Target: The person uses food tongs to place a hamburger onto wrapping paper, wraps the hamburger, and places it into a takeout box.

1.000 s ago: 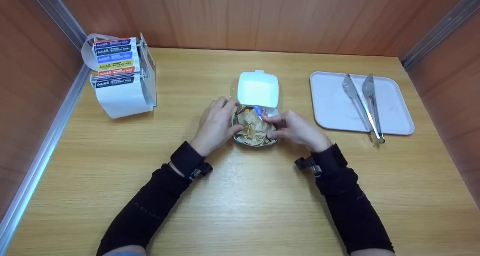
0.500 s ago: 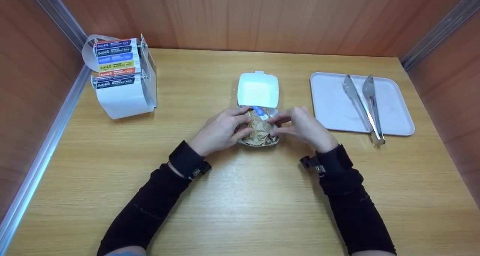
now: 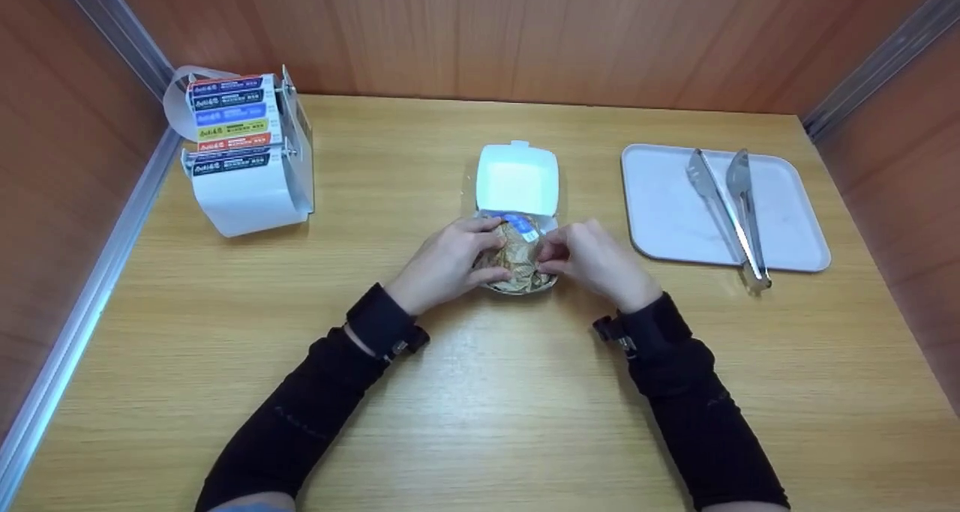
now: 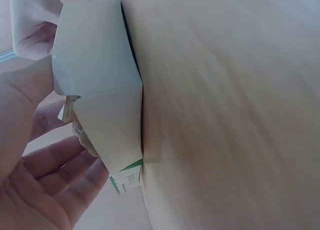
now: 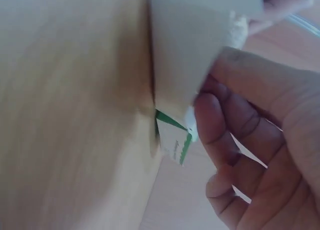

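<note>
A round bundle in crumpled brown paper, with a blue and white sticker on top, sits in a small takeaway box whose lid is folded back. My left hand rests over the bundle's left side, its fingers and thumb spread on the paper. At the right rim my right hand has thumb and fingers drawn together, pinching at the paper's edge. The right wrist view shows those fingertips close against the box wall, which partly hides the contact. In the left wrist view the fingers reach past the box.
To the right lies a white tray with metal tongs on it, their end overhanging the front edge. A label roll dispenser stands at the back left. Wood-patterned panels enclose the table.
My left hand has slid right, farther onto the bundle. My right fingers have left the sticker, which lies flat on the paper, and have come together at the right rim.
</note>
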### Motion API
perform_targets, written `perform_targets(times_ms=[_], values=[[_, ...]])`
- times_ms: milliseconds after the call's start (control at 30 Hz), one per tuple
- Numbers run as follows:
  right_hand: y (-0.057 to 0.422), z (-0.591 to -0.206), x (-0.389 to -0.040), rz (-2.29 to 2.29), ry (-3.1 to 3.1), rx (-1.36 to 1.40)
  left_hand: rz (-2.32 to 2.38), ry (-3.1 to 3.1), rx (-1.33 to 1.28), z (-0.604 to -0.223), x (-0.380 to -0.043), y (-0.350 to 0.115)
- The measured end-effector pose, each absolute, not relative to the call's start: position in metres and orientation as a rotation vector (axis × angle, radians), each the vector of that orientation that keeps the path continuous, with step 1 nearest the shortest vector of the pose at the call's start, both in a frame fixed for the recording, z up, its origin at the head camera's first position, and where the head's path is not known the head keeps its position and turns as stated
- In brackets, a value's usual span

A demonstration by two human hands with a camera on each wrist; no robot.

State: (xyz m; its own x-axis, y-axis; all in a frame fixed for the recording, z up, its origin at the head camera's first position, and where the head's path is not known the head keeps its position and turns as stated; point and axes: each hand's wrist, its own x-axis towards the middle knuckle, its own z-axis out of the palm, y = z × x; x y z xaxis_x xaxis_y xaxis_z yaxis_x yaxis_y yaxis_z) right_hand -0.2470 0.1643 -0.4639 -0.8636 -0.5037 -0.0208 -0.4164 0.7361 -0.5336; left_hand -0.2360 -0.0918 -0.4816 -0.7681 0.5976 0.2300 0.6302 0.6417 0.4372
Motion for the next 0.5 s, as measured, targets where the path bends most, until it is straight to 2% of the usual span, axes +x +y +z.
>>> perform_targets(times_ms=[233, 500], values=[[0.162, -0.470, -0.250, -0.858, 2.694, -0.714, -0.821, -2.826, -1.004, -0.486, -0.234, -0.096], [0.200, -0.453, -0.255, -1.026, 2.495, -0.720, -0.829, -2.784, -0.968, -0.481, -0.238, -0.091]])
